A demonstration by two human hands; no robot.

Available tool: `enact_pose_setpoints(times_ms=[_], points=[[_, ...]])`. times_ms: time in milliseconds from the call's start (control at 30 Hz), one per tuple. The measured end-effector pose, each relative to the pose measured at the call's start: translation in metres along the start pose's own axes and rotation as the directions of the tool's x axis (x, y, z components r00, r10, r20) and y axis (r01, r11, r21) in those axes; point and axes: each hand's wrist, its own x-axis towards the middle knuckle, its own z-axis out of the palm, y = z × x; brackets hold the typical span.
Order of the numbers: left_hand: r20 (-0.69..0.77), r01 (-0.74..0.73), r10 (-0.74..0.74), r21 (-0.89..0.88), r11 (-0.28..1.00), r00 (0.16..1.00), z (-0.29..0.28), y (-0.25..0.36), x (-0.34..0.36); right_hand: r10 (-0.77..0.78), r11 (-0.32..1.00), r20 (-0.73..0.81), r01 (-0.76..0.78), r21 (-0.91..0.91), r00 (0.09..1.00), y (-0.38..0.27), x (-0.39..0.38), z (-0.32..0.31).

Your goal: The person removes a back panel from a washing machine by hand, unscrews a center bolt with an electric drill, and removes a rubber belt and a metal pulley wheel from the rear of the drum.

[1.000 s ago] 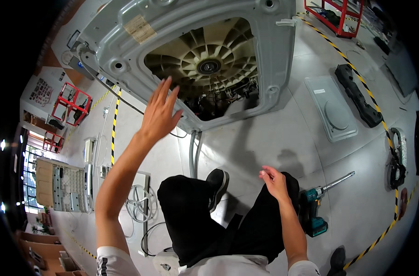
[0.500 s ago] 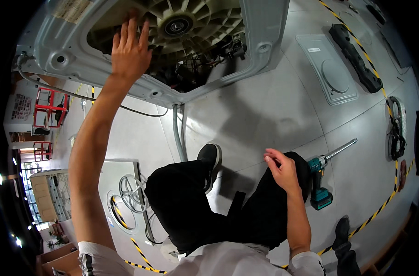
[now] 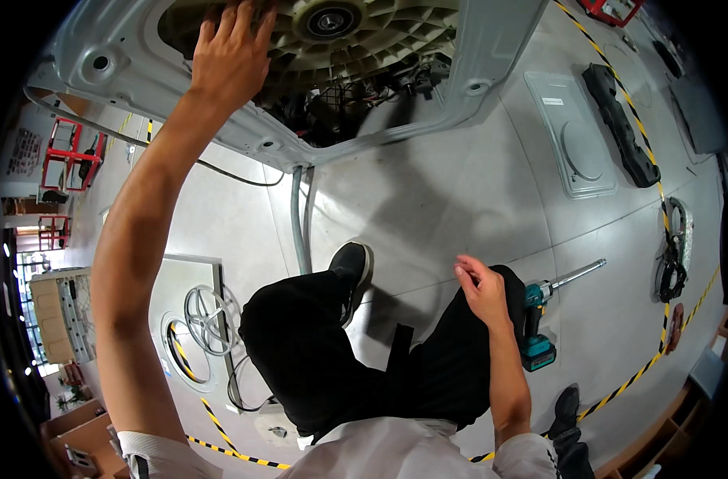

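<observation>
The grey metal cabinet [image 3: 148,88] of what looks like a washing machine stands at the top. Through its opening shows a ribbed cream plastic tub [image 3: 396,40] with a round metal bearing [image 3: 329,22] at its centre. My left hand [image 3: 232,60] reaches up to the left part of the tub, fingers spread over the plastic and holding nothing. The fingertips lie close to the top edge of the picture. My right hand [image 3: 485,294] rests by my right knee, fingers loosely bent, nothing in it. To its right a teal cordless power tool [image 3: 537,319] with a long socket lies on the floor.
A grey cover panel [image 3: 573,140] and a black long part [image 3: 622,128] lie at the right. A grey hose [image 3: 297,219] runs down from the cabinet. On the left are a panel with a round hole [image 3: 172,291] and a pulley wheel [image 3: 206,319]. Another person's shoe [image 3: 566,409] shows lower right.
The view has shifted, so the cabinet sits higher and further right. My left hand stays over the left part of the tub. My right hand remains by the knee.
</observation>
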Motion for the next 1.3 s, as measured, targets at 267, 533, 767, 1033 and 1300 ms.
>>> enact_pose_setpoints(times_ms=[267, 533, 767, 1033, 1300], points=[[-0.083, -0.053, 0.058, 0.054, 0.997, 0.995, 0.0, -0.007, 0.003, 0.055, 0.994, 0.022, -0.057, 0.09, 0.998, -0.006, -0.001, 0.001], [0.045, -0.014, 0.012, 0.033, 0.999, 0.999, -0.009, -0.001, 0.007, 0.009, 0.997, 0.042, -0.012, 0.072, 0.999, -0.009, -0.002, -0.003], [0.002, -0.009, 0.009, 0.041, 0.999, 1.0, -0.005, -0.002, 0.01, -0.006, 0.998, 0.056, 0.002, 0.067, 0.998, -0.007, 0.001, -0.004], [0.161, 0.255, -0.256, 0.031, 0.967, 0.953, 0.012, 0.032, 0.029, -0.008, 0.998, 0.094, 0.002, 0.068, 0.995, -0.004, 0.005, 0.006], [0.183, 0.279, -0.265, -0.056, 0.959, 0.947, 0.003, 0.045, 0.028, -0.005, 0.996, 0.114, -0.005, 0.094, 0.993, 0.0, 0.011, 0.01]])
